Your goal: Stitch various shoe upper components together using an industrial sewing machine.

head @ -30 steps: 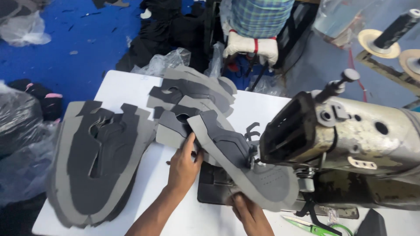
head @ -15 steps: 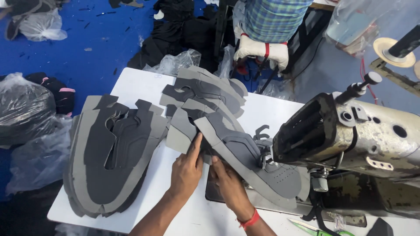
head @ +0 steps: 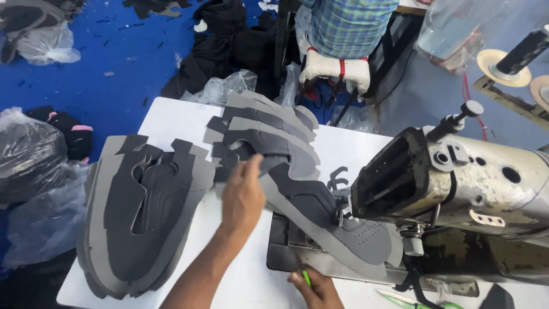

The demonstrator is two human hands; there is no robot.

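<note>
Feeding the grey shoe upper [head: 320, 212] under the sewing machine [head: 457, 189]

Our left hand [head: 243, 197] pressed it flat, fingers open; our right hand [head: 314, 289] pinched a green tool [head: 306, 278]; we kept it taut.

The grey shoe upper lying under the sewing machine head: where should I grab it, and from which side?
Grip the grey shoe upper at its free upper-left end, where the left hand already rests, coming from the left. Its other end lies beneath the sewing machine head, which blocks access from the right.

Even, bright overhead light lit the scene; the white table [head: 171, 123] showed mild glare and only soft shadows. The left hand [head: 243, 197] was slightly motion-blurred, and the edges bowed slightly.
</note>
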